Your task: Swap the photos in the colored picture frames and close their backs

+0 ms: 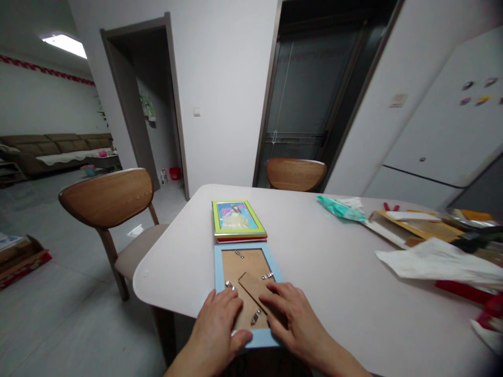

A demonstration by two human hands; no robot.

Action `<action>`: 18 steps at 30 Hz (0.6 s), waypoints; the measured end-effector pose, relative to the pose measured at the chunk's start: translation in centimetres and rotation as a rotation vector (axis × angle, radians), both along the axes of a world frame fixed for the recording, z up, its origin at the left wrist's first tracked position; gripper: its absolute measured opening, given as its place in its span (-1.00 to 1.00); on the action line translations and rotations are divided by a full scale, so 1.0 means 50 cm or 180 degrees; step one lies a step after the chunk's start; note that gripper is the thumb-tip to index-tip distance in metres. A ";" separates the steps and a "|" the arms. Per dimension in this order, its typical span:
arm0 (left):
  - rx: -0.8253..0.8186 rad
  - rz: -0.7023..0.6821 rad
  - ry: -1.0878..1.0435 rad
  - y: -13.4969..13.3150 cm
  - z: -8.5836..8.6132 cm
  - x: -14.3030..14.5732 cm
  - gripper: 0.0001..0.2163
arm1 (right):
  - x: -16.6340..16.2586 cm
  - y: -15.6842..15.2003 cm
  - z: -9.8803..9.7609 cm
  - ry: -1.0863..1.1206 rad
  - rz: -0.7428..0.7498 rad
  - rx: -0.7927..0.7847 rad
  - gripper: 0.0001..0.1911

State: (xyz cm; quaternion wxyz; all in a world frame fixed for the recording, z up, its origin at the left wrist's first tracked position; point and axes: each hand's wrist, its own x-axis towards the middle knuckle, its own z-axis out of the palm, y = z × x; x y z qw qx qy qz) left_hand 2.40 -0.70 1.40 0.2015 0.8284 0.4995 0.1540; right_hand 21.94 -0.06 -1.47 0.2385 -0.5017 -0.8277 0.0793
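Note:
A light blue picture frame (264, 339) lies face down at the table's near edge, its brown backing board (245, 264) showing. Small metal clips sit around the board, one of them a metal clip (255, 317) near the bottom. A brown easel stand (255, 287) lies slantwise across the backing. My left hand (220, 324) rests on the frame's left side and lower edge, fingers loosely bent and thumb apart. On the right side, my right hand (293, 317) lies over the stand and frame border with its fingers spread. Neither hand is wrapped around anything.
Just beyond the blue frame is a stack of picture frames, topped by a green frame (256, 230). A teal packet (341, 208), white paper (436, 262) and a brown envelope (416, 230) clutter the table's right. Wooden chairs stand left (113, 201) and at the far side (296, 174).

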 end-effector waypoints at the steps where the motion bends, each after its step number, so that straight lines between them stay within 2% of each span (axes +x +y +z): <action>1: 0.0015 0.0001 -0.0027 -0.001 -0.005 -0.009 -0.59 | -0.007 -0.001 0.000 -0.0004 0.0016 0.0020 -0.68; 4: 0.0033 -0.0039 -0.0046 -0.001 -0.023 -0.037 -0.47 | -0.022 0.005 0.005 0.0053 0.0042 0.0029 -0.72; 7: 0.0058 -0.0101 -0.0039 -0.002 -0.037 -0.055 -0.42 | -0.022 0.031 0.010 0.0229 -0.0239 0.0127 -0.73; 11: 0.0152 -0.0142 -0.0072 -0.005 -0.042 -0.063 -0.47 | -0.014 0.076 0.011 0.0084 -0.0693 0.0086 -0.74; 18: 0.0149 -0.0079 -0.0120 -0.005 -0.037 -0.060 -0.51 | -0.027 0.107 -0.001 -0.0049 -0.0737 -0.0107 -0.76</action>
